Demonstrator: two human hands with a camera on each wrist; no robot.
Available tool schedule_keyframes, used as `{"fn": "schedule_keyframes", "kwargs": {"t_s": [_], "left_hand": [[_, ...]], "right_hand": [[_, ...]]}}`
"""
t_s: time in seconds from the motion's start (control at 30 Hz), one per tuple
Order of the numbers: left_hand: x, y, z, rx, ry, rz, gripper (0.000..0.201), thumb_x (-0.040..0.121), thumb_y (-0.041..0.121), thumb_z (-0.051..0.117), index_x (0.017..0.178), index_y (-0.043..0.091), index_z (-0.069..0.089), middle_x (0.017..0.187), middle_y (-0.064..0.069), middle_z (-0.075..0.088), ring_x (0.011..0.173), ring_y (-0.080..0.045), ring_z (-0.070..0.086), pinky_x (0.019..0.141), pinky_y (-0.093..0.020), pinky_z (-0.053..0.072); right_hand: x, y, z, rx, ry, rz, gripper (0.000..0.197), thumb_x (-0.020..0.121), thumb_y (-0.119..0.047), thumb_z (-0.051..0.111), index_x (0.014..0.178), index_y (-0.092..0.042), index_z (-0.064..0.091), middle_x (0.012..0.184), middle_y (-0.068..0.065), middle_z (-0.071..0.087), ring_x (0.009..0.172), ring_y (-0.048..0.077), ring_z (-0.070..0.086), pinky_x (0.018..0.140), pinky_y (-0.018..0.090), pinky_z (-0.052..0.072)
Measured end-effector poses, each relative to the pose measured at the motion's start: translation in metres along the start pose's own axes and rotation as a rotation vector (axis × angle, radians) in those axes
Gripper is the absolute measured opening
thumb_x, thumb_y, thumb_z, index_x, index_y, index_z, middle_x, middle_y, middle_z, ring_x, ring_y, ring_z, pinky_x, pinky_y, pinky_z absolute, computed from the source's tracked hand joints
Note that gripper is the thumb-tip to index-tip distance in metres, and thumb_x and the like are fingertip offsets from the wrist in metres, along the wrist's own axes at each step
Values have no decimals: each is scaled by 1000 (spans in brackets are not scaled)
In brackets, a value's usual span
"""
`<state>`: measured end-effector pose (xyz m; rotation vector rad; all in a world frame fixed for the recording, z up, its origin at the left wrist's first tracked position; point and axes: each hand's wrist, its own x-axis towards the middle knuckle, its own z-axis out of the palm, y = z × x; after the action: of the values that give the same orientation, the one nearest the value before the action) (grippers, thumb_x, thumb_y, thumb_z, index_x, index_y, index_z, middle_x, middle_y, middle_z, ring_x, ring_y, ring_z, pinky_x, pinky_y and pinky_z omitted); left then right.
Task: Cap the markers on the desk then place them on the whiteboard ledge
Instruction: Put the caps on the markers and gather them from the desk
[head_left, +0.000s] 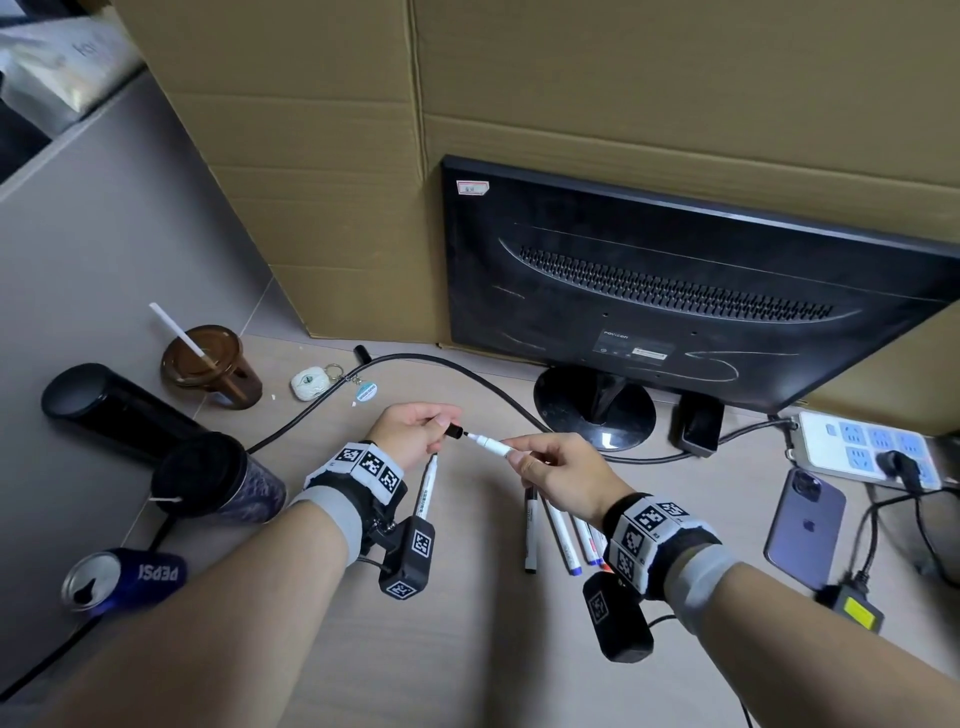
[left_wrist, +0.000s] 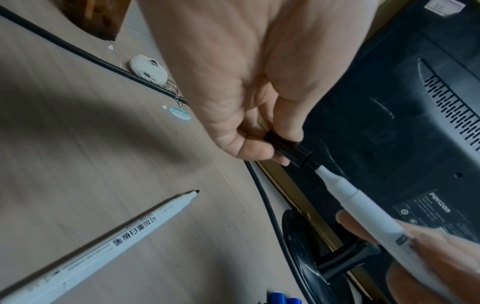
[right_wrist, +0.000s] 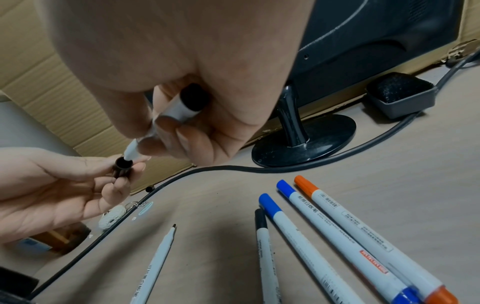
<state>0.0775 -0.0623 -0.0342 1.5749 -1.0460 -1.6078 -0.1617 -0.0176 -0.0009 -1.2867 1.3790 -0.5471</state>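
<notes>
My left hand (head_left: 415, 431) pinches a small black cap (head_left: 455, 431) (left_wrist: 291, 149) (right_wrist: 123, 167) with its mouth facing right. My right hand (head_left: 550, 473) grips a white marker (head_left: 491, 444) (left_wrist: 363, 205) (right_wrist: 166, 117) by its barrel, and the black tip sits right at the cap's opening. Another uncapped white marker (head_left: 427, 486) (left_wrist: 103, 240) (right_wrist: 155, 265) lies on the desk below my left hand. Several capped markers (head_left: 563, 530) (right_wrist: 324, 232) with black, blue and orange caps lie side by side under my right wrist.
A black monitor (head_left: 675, 291) on a round stand (head_left: 597, 410) faces away behind my hands, with a black cable (head_left: 441, 364) curving past. Cups (head_left: 213, 364), a black cylinder (head_left: 104, 405), a Pepsi can (head_left: 124, 577) stand left. A phone (head_left: 805, 525) and power strip (head_left: 867, 447) lie right.
</notes>
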Motion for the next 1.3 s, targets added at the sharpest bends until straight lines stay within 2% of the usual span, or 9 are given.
{"fn": "schedule_keyframes", "kwargs": {"t_s": [0.2,0.33,0.43,0.6,0.73,0.97,1.07,1.17,1.3], "left_hand": [[-5,2,6,-11,-31,8,22,96,8,68,94,25,82,104,-10,80,90,-24,63,87,-32,54],[-11,10,10,-14,-126,-18,18,93,5,73,105,18,77,113,-15,78,98,-21,70,85,-26,58],[-16,15,8,-11,-167,-31,20,86,2,80,101,16,81,109,-16,79,101,-22,72,99,-35,56],[-27,27,16,25,-208,-2,29,74,-3,87,94,18,84,98,-11,81,96,-18,77,95,-31,59],[-33,41,24,24,-315,29,73,73,-13,84,135,20,62,93,-5,78,86,-16,77,81,-25,61],[-36,43,37,-4,-421,6,95,75,-24,75,150,22,39,111,-14,75,90,-26,78,81,-35,62],[-35,36,32,33,-362,-32,77,82,-17,70,146,18,47,124,-15,70,107,-34,76,91,-38,59],[-35,29,24,88,-271,-58,64,84,-14,72,139,15,56,124,-18,69,98,-30,74,90,-43,56],[-35,25,20,115,-241,-91,53,87,-10,72,132,15,62,112,-10,71,84,-15,71,75,-28,56]], "right_hand": [[-2,0,2,-30,-3,-23,20,101,-29,67,116,-28,80,63,-11,64,66,8,59,72,25,49],[-5,-7,5,-42,-62,27,21,105,-26,62,120,-22,74,71,-5,66,53,10,51,52,19,43],[-7,-9,4,-41,-162,108,18,109,-18,51,114,-19,68,86,-3,67,51,11,46,47,23,39],[-13,-24,2,-71,-240,268,67,104,-71,27,97,-20,70,78,-5,50,56,12,37,53,25,32],[-20,-33,0,-2,-256,329,71,97,-81,23,79,-22,58,66,-6,46,51,10,36,49,22,29],[-20,-21,-1,168,-209,284,68,92,-75,46,118,-18,72,61,-8,28,58,12,27,57,30,18],[-20,-22,-9,449,-60,250,52,81,-68,52,72,-18,40,64,-1,19,60,18,17,57,34,14],[-21,-23,-17,505,40,226,53,84,-63,43,68,-21,15,69,6,8,53,19,14,48,30,15],[-25,-25,-18,450,42,222,51,93,-57,38,69,-19,13,72,7,9,53,17,16,54,34,11]]}}
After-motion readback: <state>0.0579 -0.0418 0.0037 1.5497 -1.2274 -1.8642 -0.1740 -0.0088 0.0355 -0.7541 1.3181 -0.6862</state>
